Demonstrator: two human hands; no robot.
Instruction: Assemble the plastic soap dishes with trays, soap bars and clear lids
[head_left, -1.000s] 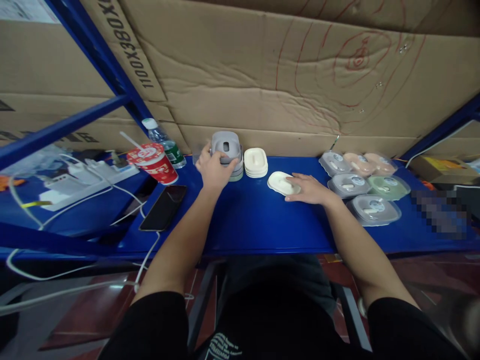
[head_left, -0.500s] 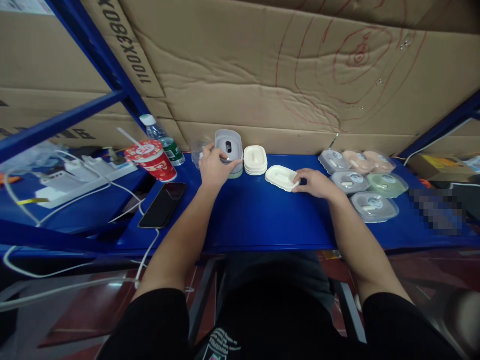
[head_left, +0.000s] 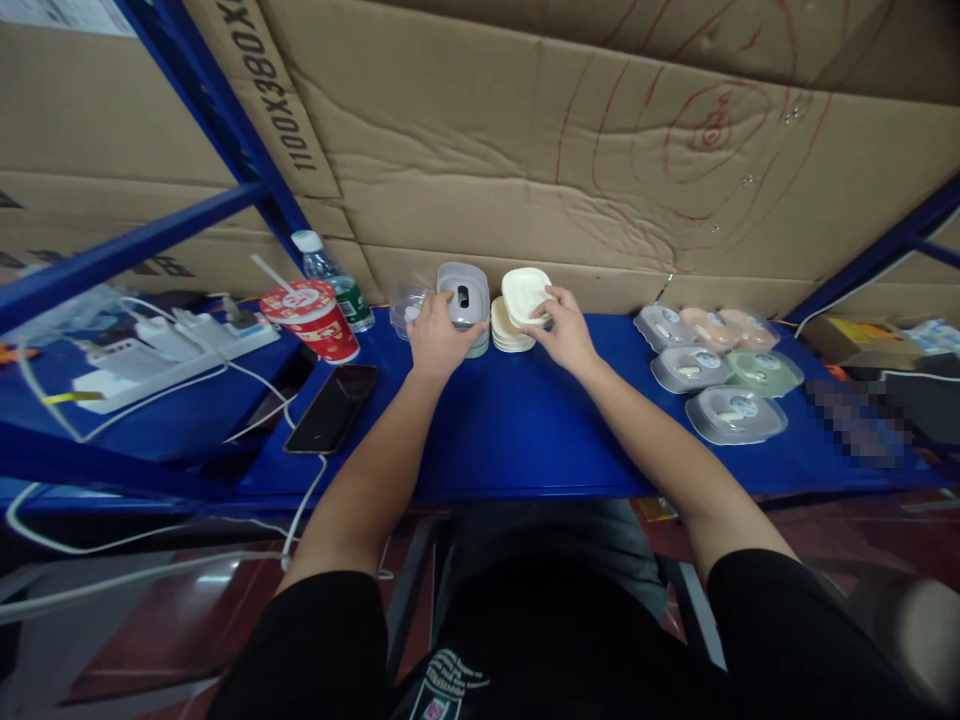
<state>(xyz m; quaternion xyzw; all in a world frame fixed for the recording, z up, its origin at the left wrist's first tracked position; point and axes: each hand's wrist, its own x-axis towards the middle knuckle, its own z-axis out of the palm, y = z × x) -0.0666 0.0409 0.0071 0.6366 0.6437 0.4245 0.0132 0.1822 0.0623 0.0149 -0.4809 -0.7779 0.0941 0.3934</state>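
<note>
Head view: right hand (head_left: 559, 322) has thumb and fingers pinched on the right edge of a cream tray (head_left: 523, 290), tilted above a stack of matching trays (head_left: 511, 340) on the blue bench (head_left: 517, 430); can't tell if they touch. Left hand (head_left: 438, 338): fingers spread on the gray slotted container (head_left: 469, 272) just left of the stack; can't tell if gripping. Clear plastic covers (head_left: 403, 303) behind that hand. Six clear-covered containers (head_left: 691, 368) sit farther right.

Black "1100X380X" on cardboard strip (head_left: 271, 95); shirt lettering (head_left: 454, 668) illegible.
</note>
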